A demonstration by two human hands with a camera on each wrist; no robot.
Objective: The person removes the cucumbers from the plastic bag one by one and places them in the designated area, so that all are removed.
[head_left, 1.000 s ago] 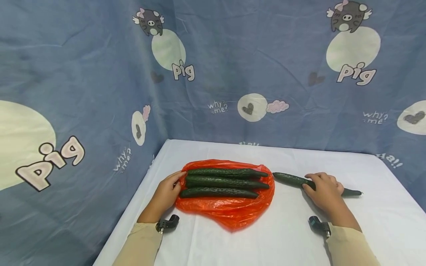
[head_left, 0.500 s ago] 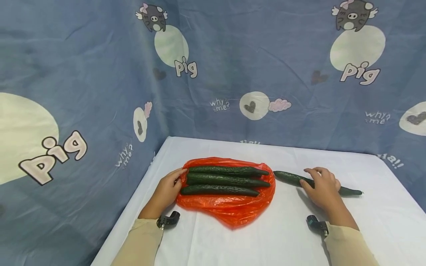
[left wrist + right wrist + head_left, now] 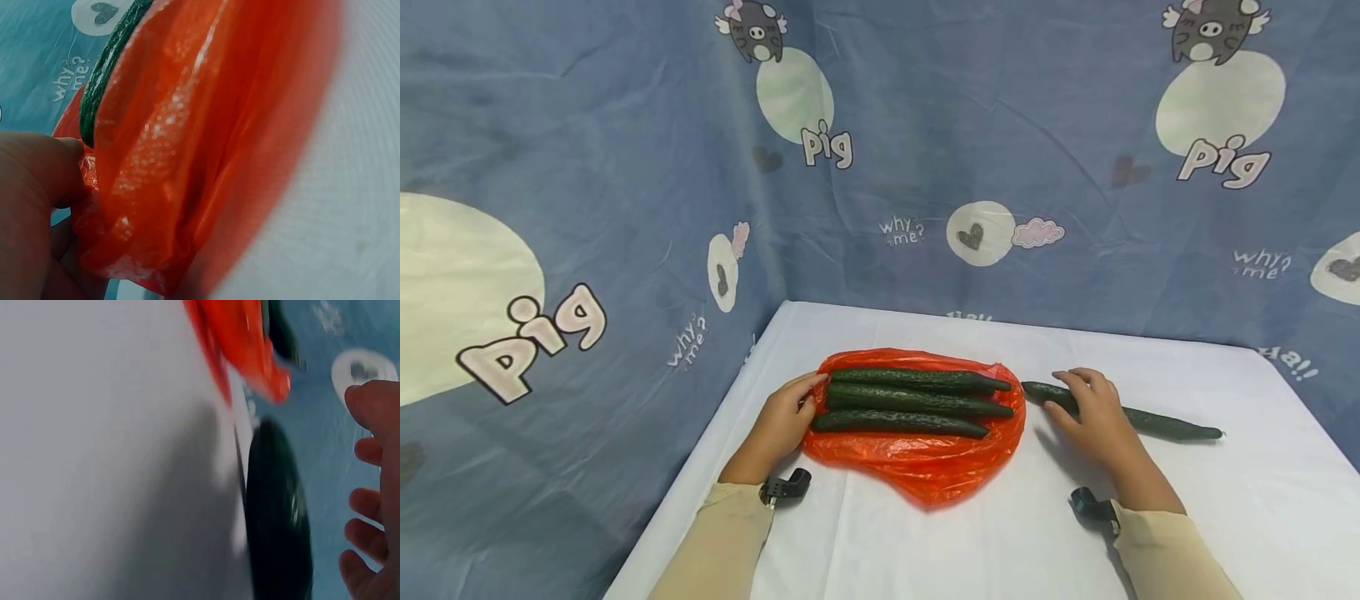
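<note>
Three dark green cucumbers [image 3: 917, 405] lie side by side on a red plastic bag [image 3: 928, 477]. At the bag's left edge my left hand [image 3: 781, 421] pinches the plastic between thumb and fingers; in the left wrist view the bag [image 3: 150, 187] bunches beside the thumb [image 3: 62, 169]. A single cucumber [image 3: 1176, 427] lies on the table right of the bag. Over its left part hovers my right hand [image 3: 1096, 421], fingers spread and loosely bent. In the right wrist view a gap shows between that hand [image 3: 381, 487] and the cucumber [image 3: 278, 519].
White cloth covers the table [image 3: 985, 550]. Blue printed fabric [image 3: 880, 150] hangs behind it and along the left side. Each wrist carries a small black camera, such as the right one [image 3: 1093, 508].
My right hand has let go of the single cucumber and moved left along it toward the bag. The left hand keeps its place at the bag's edge. The head view has shifted slightly.
</note>
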